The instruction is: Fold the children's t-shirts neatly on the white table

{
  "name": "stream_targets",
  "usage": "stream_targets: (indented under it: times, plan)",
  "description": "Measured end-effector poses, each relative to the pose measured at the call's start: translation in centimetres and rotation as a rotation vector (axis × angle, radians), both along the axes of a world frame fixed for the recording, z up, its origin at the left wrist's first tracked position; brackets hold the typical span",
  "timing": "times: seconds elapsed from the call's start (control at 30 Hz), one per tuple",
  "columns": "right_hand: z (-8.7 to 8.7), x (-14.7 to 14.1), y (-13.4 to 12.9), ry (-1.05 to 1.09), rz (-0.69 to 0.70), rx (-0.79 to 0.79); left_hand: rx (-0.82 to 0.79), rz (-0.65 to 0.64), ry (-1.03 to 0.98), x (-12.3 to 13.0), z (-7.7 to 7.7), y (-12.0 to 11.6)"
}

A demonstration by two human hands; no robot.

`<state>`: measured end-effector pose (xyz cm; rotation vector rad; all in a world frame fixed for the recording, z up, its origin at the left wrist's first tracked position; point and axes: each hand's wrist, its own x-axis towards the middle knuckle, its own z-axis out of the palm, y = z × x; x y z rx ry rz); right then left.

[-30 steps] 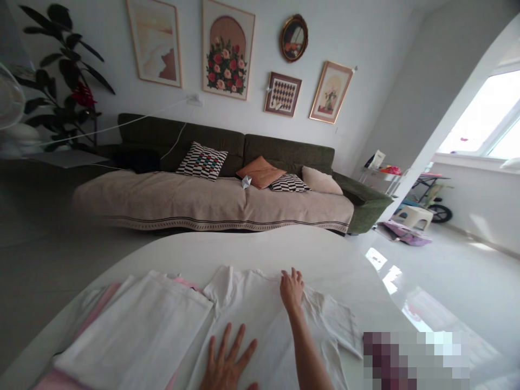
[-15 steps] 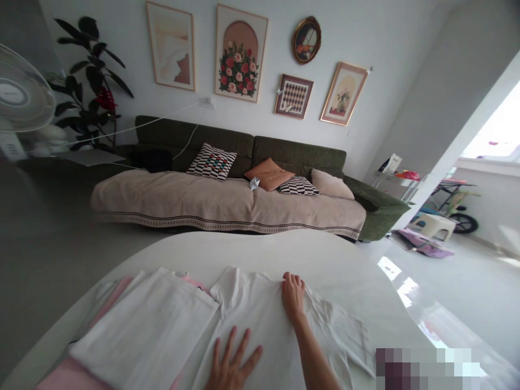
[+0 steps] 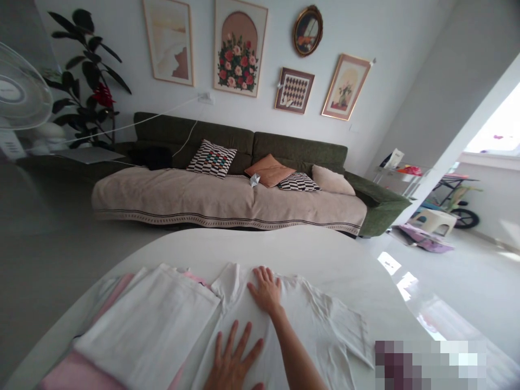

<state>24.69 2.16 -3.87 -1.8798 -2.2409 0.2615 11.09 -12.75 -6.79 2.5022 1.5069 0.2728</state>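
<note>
White for shirt (image 3: 311,317) and table (image 3: 260,244); white and pink for stacked clothes (image 3: 150,325). Dark green for sofa (image 3: 182,127), beige with black-lined border for throw (image 3: 182,196). Orange-brown for middle cushion (image 3: 268,171), black-and-white checks with green for left cushion (image 3: 213,158).

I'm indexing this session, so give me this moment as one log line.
left hand: spread on white shirt; right hand: at shirt's far edge; beside: stacked garments; beneath: table

Bare hands (image 3: 266,292) — slender fingers (image 3: 231,340) — bare right forearm (image 3: 296,346)
</note>
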Motion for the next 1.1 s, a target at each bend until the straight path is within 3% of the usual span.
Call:
stream_targets:
  times: [0.3,0.43,0.53,0.73,0.83,0.97,1.03,1.1]
  plan:
    - [1.9,1.9,1.8,-0.046,-0.008,-0.078,-0.03,0.012,-0.011,0.1,1.4,-0.5]
    - [0.6,5.2,-0.1,-0.098,-0.225,-0.01,-0.115,0.015,-0.038,0.1,1.4,-0.1]
    - [-0.5,8.7,-0.8,-0.132,-0.342,-0.051,-0.151,0.016,-0.045,0.1,1.5,-0.2]
    - [1.1,12.4,0.8,-0.141,-0.389,-0.081,-0.137,0.041,-0.073,0.2,2.4,-0.6]
    - [0.3,12.5,-1.6,-0.165,-0.437,-0.012,-0.145,0.038,-0.067,0.2,2.3,-0.4]
    - [-1.7,14.9,-6.1,-0.181,-0.305,-0.02,-0.143,0.041,-0.056,0.2,2.3,-0.4]
    - [-1.1,17.0,-6.6,-0.195,-0.374,-0.054,-0.104,0.058,-0.057,0.4,2.3,-0.6]
    - [0.6,18.6,-6.1,-0.217,-0.476,-0.078,-0.067,0.078,-0.053,0.5,2.4,-0.9]
